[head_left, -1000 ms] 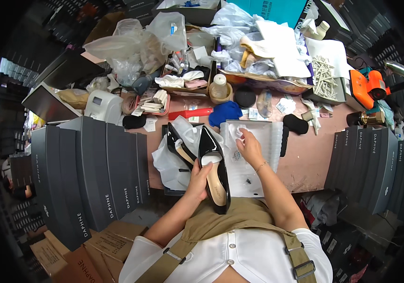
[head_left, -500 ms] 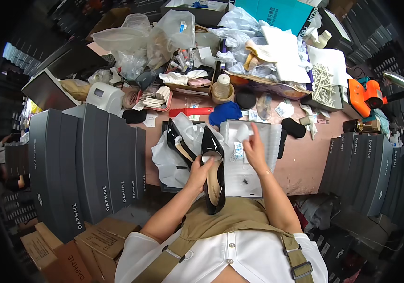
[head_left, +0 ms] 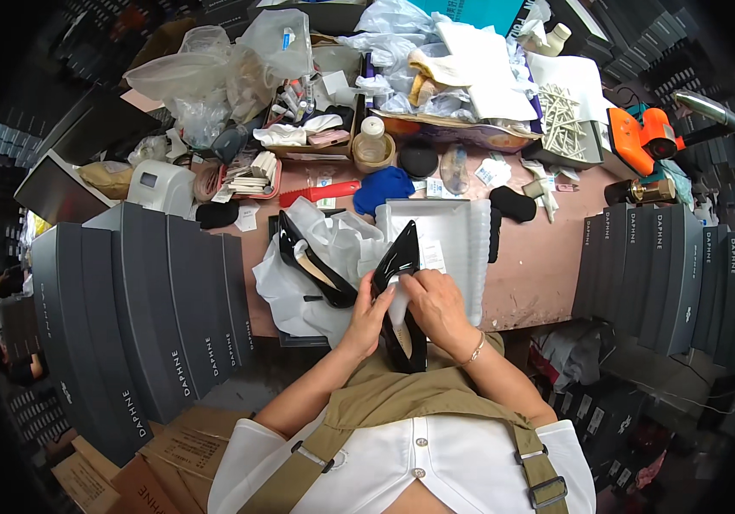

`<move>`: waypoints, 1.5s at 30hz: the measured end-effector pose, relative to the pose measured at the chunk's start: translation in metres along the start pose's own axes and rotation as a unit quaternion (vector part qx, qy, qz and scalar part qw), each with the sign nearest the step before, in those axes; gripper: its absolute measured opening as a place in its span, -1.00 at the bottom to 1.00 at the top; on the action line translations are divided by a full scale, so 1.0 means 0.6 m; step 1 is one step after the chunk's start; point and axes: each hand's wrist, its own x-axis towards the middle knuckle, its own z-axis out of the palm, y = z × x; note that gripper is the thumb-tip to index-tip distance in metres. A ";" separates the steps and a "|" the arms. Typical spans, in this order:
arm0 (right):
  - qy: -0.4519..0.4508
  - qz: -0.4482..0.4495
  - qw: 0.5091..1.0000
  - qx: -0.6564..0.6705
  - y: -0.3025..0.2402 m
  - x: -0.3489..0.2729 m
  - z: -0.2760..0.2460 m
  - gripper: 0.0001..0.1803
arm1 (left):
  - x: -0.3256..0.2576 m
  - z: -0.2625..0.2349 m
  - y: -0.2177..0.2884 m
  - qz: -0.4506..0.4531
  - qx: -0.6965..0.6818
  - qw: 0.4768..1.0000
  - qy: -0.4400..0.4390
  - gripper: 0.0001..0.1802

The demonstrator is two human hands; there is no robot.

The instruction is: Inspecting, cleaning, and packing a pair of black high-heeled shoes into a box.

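Observation:
My left hand (head_left: 364,323) is wrapped round the side of a glossy black pointed high-heeled shoe (head_left: 402,248), held toe away from me above the table's front edge. Bent over the shoe's opening, the fingers of my right hand (head_left: 441,310) pinch a white wad (head_left: 399,302) that sits partly inside it. The fingertips are partly hidden. To the left, a matching black shoe (head_left: 290,237) lies on crumpled white tissue paper (head_left: 275,287) in an open shoebox. Beneath the held shoe's right side is a white-lined lid (head_left: 468,244).
Dark shoeboxes (head_left: 140,313) stand in a row at left, and more boxes (head_left: 637,265) at right. Behind lie a blue cloth (head_left: 384,189), a red-handled tool (head_left: 320,194), a clear bottle (head_left: 372,141), a tray of white sticks (head_left: 563,124) and an orange tool (head_left: 642,137).
My right hand has come from above the lid at right down to the shoe's opening, with the white wad. The shoe has tilted, its toe swinging right. The view has shifted slightly.

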 end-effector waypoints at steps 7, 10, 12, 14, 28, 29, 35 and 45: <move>0.053 0.149 0.987 0.029 0.007 0.060 0.018 -0.33 | -0.009 0.029 -0.021 0.109 0.121 0.987 -0.012 -0.19; 0.011 0.140 0.985 0.098 0.028 0.062 0.054 -0.04 | -0.014 0.023 -0.050 0.078 0.142 0.986 0.027 -0.23; -0.032 0.130 0.971 0.199 0.043 0.055 0.064 0.07 | -0.015 0.025 -0.038 0.010 0.040 0.999 0.022 -0.30; -0.095 0.062 0.959 0.258 0.042 0.047 0.039 0.06 | -0.010 0.015 -0.029 0.010 -0.022 0.999 0.037 -0.35; -0.066 0.151 0.986 0.031 0.210 0.088 0.156 -0.75 | 0.022 -0.008 0.033 -0.035 -0.046 0.997 0.055 -0.58; -0.057 0.174 0.980 0.078 0.193 0.080 0.124 -0.77 | 0.022 -0.014 0.036 -0.039 -0.048 0.996 0.062 -0.55; -0.082 0.008 0.968 0.235 0.026 0.031 -0.032 -0.70 | 0.040 -0.017 0.013 -0.049 -0.066 0.996 0.033 -0.36; -0.032 0.025 0.997 0.059 0.001 0.033 0.021 -0.65 | 0.026 -0.024 -0.001 0.029 0.033 0.998 -0.039 -0.33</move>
